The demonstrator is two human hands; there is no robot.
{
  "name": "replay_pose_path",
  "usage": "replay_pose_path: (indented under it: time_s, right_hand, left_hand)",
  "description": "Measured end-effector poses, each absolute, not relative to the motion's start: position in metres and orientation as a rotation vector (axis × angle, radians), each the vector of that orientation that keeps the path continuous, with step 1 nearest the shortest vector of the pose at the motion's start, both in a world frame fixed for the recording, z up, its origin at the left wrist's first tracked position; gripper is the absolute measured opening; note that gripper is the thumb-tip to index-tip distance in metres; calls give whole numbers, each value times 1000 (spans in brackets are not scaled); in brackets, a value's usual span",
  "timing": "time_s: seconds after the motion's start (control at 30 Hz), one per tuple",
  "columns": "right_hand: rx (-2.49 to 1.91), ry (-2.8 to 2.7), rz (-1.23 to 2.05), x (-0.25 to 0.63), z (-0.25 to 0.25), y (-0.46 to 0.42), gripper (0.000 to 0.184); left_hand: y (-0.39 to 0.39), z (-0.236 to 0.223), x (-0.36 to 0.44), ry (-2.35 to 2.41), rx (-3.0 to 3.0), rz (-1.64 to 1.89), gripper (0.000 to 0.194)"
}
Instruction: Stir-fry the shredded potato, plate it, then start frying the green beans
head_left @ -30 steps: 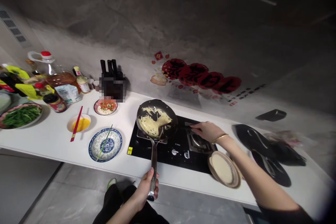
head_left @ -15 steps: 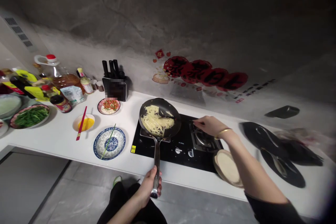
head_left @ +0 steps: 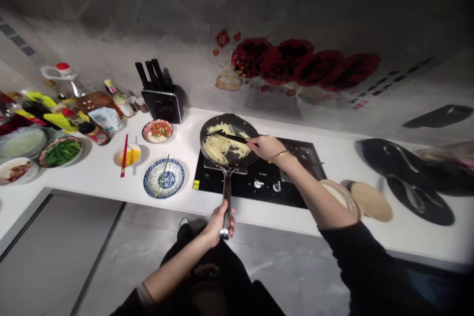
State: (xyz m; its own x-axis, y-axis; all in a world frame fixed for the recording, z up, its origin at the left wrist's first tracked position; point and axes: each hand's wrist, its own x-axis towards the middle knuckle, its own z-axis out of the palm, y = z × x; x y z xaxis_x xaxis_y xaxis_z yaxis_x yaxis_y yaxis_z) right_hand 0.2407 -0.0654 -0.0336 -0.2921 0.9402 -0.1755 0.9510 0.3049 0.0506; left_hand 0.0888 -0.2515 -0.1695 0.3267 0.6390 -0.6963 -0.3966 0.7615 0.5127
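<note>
Presumably for steadiness, the left hand (head_left: 217,223) grips the near-pointing handle (head_left: 227,187) of the frying pan (head_left: 241,160) while the right hand (head_left: 269,148), closed round a black utensil (head_left: 237,138), angles it into pale shreds (head_left: 216,151).

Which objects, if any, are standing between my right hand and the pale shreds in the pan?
Only the rim of the pan lies between, and the dark utensil in your right hand reaches over it to the pale shreds. Nothing else visible stands in the way.
</note>
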Motion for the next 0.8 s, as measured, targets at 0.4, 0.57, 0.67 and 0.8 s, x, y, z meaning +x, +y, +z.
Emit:
replay_pose_path:
  time_s: [0.4,0.57,0.67,0.8]
  right_hand:
    - [1597,2315,8,269,2,-114,33]
    - [1840,2130,38,236,-39,-90,41]
    - [1877,2070,-103,259,-31,-82,38]
    - [1799,2156,-164,319,9,-86,32]
  left_hand:
    - [-254,-172,87,988,315,726,53]
    - [-253,-173,89,1003,335,742,58]
    - [-254,-172,90,1010,330,749,58]
    - [-254,-170,89,1012,335,750,57]
